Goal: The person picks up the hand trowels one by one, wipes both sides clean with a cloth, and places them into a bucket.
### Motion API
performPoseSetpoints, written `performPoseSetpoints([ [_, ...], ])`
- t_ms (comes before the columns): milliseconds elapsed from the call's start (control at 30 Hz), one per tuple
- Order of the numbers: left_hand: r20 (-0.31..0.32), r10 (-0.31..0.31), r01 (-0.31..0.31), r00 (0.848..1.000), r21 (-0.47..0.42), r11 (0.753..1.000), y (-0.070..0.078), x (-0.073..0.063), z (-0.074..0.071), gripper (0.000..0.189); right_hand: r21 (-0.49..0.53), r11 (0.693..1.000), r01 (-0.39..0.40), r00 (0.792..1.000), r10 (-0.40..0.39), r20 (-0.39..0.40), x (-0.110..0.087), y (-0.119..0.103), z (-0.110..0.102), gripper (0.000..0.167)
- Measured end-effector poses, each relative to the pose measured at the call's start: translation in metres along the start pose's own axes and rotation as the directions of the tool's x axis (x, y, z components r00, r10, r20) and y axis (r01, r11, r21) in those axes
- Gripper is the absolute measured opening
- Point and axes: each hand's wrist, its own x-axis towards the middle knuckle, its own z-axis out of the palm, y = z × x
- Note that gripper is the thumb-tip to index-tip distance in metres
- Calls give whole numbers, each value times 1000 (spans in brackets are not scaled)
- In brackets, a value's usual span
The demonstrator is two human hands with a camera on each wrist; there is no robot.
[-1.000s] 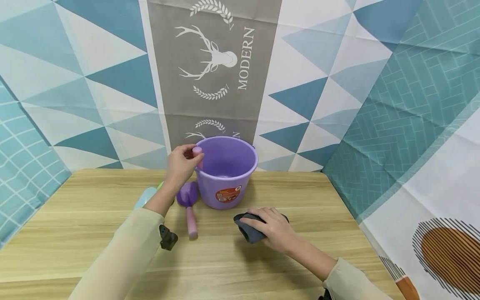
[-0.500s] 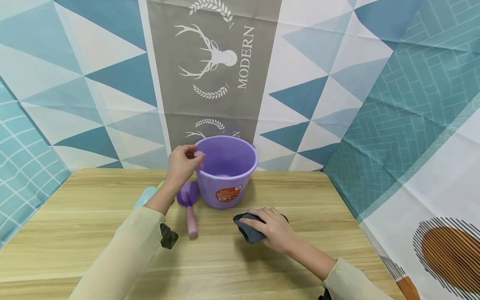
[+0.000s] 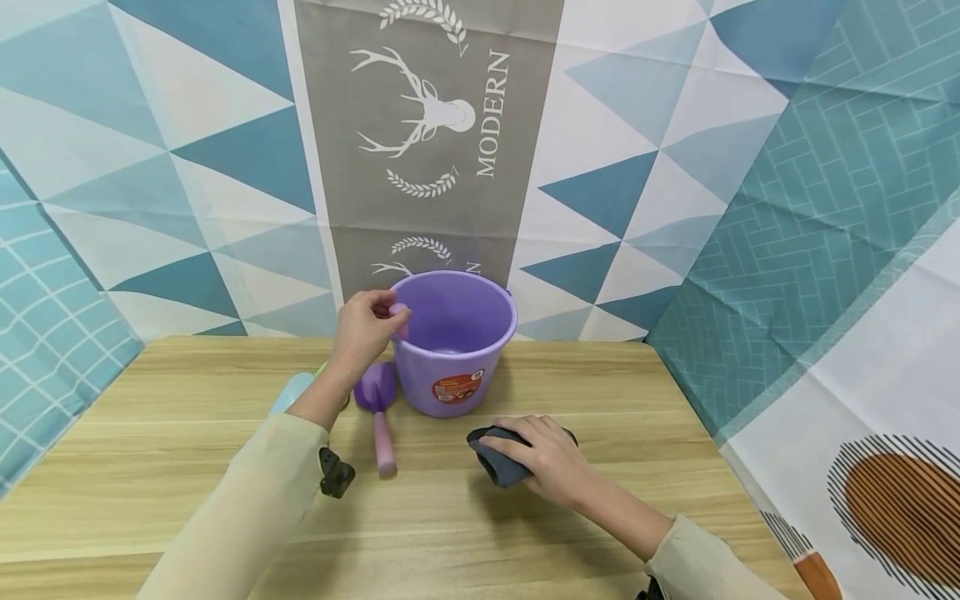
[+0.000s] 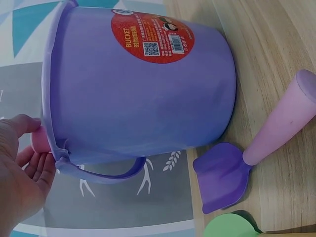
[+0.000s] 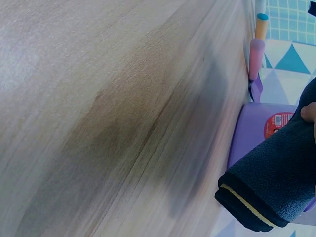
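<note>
My left hand (image 3: 365, 327) is at the left rim of a purple bucket (image 3: 447, 379), pinching the end of a pink handle (image 3: 400, 320) just inside it. Whatever that handle belongs to is hidden by the bucket wall. In the left wrist view, thumb and fingertips meet the pink handle (image 4: 40, 140) beside the rim. My right hand (image 3: 546, 454) grips a folded dark blue-grey cloth (image 3: 504, 463) in front of the bucket, a little above the table. The right wrist view shows the cloth (image 5: 276, 173) rolled over, with a yellowish line along its edge.
A purple toy shovel (image 3: 377, 387) with a pink handle lies left of the bucket on the wooden table (image 3: 600, 392). A light blue piece (image 3: 291, 392) and a green one (image 4: 229, 226) lie further left, partly behind my forearm. Patterned cloth walls (image 3: 600, 167) enclose the table.
The pink handle in my left hand has tipped and dropped very slightly within the pinch. My right hand and the cloth stay where they were.
</note>
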Motion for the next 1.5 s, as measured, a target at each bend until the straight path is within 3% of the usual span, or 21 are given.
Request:
performPoseSetpoints([
  [1133,21,55,-55,998,-24,998,5,-9,-4,37,-4,1000,11,1000,-11,-14,1,0,1,64],
  [1500,33,13,-11,999,-67,998,-1,-15,-16,49,-4,1000,15,1000,-15,-7,1,0,-1,66],
])
